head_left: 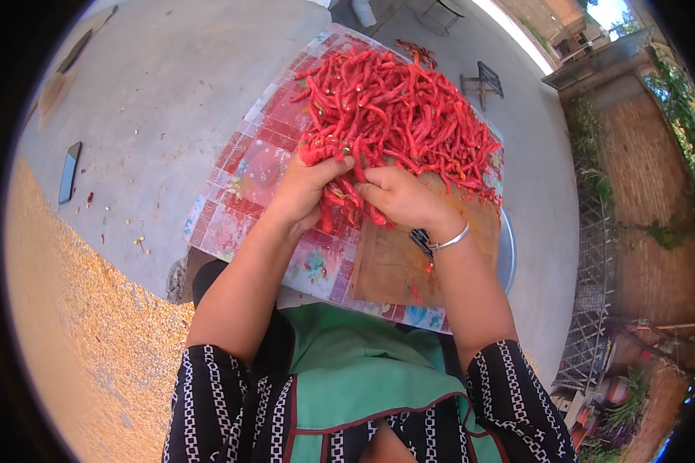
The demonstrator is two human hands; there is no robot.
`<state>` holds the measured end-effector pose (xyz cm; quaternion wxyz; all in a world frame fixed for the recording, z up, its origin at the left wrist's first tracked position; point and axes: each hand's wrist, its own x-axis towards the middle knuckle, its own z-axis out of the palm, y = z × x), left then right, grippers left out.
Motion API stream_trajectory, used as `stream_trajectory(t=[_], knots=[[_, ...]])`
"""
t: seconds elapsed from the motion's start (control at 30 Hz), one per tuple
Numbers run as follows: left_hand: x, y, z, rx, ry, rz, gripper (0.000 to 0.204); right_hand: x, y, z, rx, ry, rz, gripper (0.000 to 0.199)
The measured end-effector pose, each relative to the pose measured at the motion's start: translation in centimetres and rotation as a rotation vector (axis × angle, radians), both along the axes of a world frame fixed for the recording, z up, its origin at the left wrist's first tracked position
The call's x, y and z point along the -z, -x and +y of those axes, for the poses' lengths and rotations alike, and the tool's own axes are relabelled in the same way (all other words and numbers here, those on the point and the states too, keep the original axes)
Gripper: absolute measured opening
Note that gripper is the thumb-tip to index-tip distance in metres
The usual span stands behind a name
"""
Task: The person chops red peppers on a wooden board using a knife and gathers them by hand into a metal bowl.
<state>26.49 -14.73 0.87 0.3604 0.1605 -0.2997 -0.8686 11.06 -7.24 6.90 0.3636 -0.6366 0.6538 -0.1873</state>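
A big heap of red chili peppers (394, 108) covers the far part of a table with a patterned red and white cloth (247, 185). At the heap's near edge, my left hand (305, 185) is closed around a bunch of red chili peppers (336, 204), its thumb on top. Close beside it, my right hand (401, 197) is closed on a chili pepper at the same bunch, a silver bracelet on the wrist. Beneath my right forearm lies a wooden cutting board (386, 266). A black-handled tool (421, 241) rests on the board, partly hidden by my wrist.
A metal basin (506, 255) shows past the table's right edge. Yellow kernels (123, 347) spread over the ground at the lower left. A phone (69, 173) lies on the concrete floor to the left. Beyond the table stands a small folding stool (484, 83).
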Motion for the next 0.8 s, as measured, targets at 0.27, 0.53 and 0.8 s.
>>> stream_trajectory(t=[0.27,0.53,0.8], knots=[[-0.8,-0.9,0.1,0.076,-0.007,0.052,0.032,1.0,-0.3,-0.6,0.004,0.113,-0.236,0.020],[-1.9,-4.4,-4.4,-0.316,0.039,0.118,0.018,-0.3,4.3,-0.6,0.205,0.331,0.472,0.021],[-0.8,-4.6,-5.0,-0.328,-0.040,0.013,0.012,4.7,0.9,-1.1,-0.092,0.454,0.680,0.016]])
